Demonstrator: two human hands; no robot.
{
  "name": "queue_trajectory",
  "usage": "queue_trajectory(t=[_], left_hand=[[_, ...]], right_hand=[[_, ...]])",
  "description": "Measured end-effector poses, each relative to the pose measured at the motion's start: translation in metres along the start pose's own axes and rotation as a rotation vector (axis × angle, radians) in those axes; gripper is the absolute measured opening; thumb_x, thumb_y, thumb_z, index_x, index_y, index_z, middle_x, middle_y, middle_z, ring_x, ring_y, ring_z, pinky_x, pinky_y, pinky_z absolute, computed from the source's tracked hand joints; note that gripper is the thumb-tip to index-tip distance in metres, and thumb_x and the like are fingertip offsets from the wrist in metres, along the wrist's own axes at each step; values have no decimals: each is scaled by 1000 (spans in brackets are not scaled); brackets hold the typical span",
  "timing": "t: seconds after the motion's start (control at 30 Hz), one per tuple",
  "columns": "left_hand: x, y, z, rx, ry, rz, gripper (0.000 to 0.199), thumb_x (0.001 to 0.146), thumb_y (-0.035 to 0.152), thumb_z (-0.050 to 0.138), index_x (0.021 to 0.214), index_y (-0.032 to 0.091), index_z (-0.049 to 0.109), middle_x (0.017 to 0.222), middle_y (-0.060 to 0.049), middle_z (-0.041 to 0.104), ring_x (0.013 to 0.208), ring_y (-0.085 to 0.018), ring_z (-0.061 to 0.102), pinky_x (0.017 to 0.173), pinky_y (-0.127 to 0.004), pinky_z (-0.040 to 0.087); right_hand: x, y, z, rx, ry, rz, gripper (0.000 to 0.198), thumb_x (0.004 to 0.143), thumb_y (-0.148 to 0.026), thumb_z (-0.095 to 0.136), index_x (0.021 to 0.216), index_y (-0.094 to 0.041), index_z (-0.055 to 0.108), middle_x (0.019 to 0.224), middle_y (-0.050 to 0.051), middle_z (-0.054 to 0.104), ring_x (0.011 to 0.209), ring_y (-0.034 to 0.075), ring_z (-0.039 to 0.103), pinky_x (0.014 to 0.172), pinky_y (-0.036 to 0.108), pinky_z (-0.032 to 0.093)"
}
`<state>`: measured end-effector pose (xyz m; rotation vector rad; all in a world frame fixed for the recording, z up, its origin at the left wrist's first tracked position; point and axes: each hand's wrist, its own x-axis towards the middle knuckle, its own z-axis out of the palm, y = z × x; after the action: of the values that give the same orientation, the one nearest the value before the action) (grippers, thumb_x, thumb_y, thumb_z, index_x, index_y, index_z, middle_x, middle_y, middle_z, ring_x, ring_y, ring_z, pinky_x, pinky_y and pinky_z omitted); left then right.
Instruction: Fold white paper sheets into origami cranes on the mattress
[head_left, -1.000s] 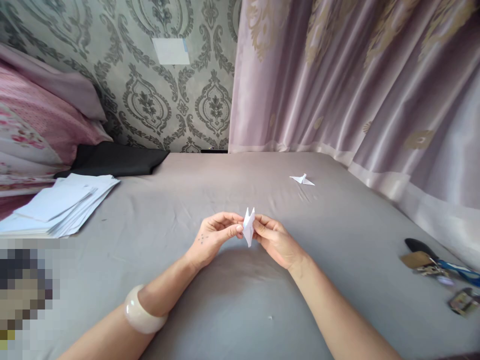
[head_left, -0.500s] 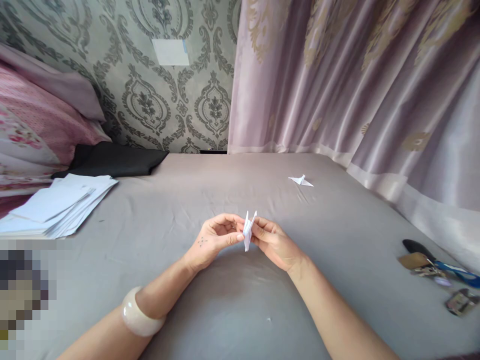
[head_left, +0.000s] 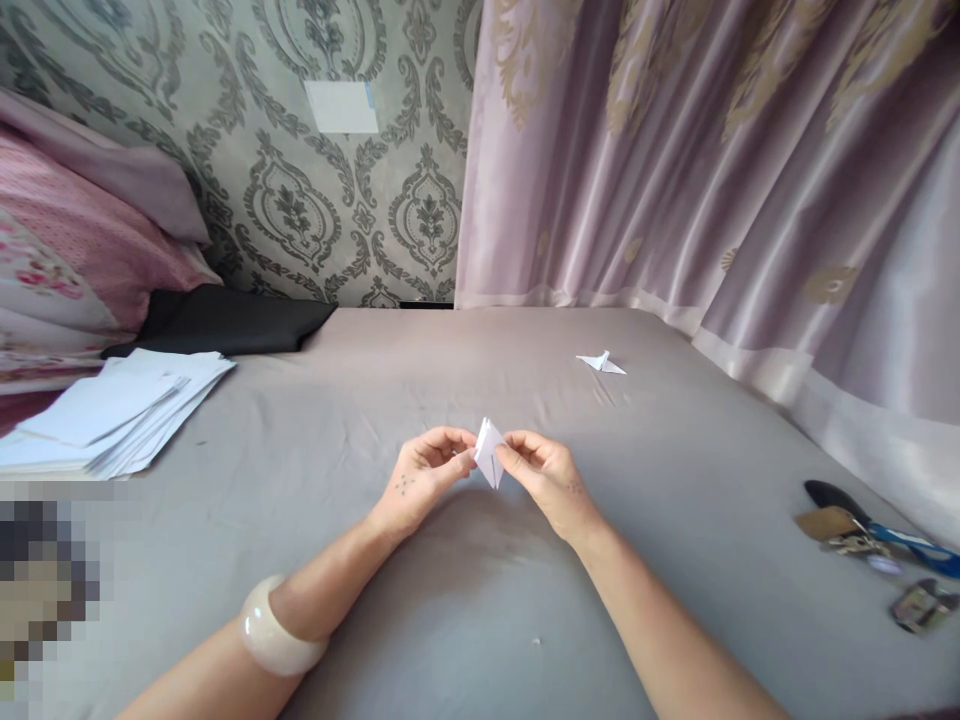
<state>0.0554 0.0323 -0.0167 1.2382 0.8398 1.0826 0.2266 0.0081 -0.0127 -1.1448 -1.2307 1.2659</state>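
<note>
A small piece of folded white paper (head_left: 490, 456), shaped like a narrow diamond, is held up between my two hands above the grey sheet (head_left: 420, 600). The thumb and fingers of my left hand (head_left: 429, 474) pinch its left edge. On the other side, my right hand (head_left: 546, 478) grips the right edge, its thumb lying on the face turned toward me. The fingertips behind the paper are partly hidden. A folded paper crane (head_left: 602, 363) lies on the sheet farther back, to the right of my hands.
At the left lies a stack of white paper sheets (head_left: 112, 410), with a black folded item (head_left: 232, 318) behind it. Keys with a brown tag (head_left: 831, 524), a blue strap (head_left: 919, 550) and a small case-like object (head_left: 922, 606) lie far right. A curtain (head_left: 585, 180) hangs along the right.
The folded paper has turned from nearly edge-on, with its two upper points spread, to showing its flat diamond face. Both hands stay in about the same place.
</note>
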Motion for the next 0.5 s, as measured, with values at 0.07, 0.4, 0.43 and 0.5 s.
queue_trajectory(t=[0.07,0.4,0.43,0.5], left_hand=[[0,0,1,0,-4,-19,17,72,29,76,81,16,69,74,-1,67,68,-11,58,66,-22,47],[-1,4,4,19,-49,-17,20,74,33,77,75,15,66,65,1,62,62,-10,55,63,-23,46],[-2,5,4,23,-40,-19,21,74,33,77,74,15,66,65,1,62,62,-10,55,63,-23,46],[-2,4,6,34,-14,-22,21,74,33,77,73,15,64,66,1,62,62,-10,55,63,-23,45]], right_hand=[[-2,-3,1,-64,-6,-29,18,82,-37,66,82,-19,67,77,2,69,74,16,61,73,29,45],[-5,-4,6,-251,46,-124,15,83,-33,61,77,-21,67,71,2,68,71,17,61,72,31,47],[-5,-4,6,-271,53,-147,15,84,-32,61,77,-21,67,72,2,68,71,18,61,72,31,47],[-7,-6,7,-297,45,-200,15,85,-31,59,78,-21,68,76,3,67,75,18,61,74,31,47]])
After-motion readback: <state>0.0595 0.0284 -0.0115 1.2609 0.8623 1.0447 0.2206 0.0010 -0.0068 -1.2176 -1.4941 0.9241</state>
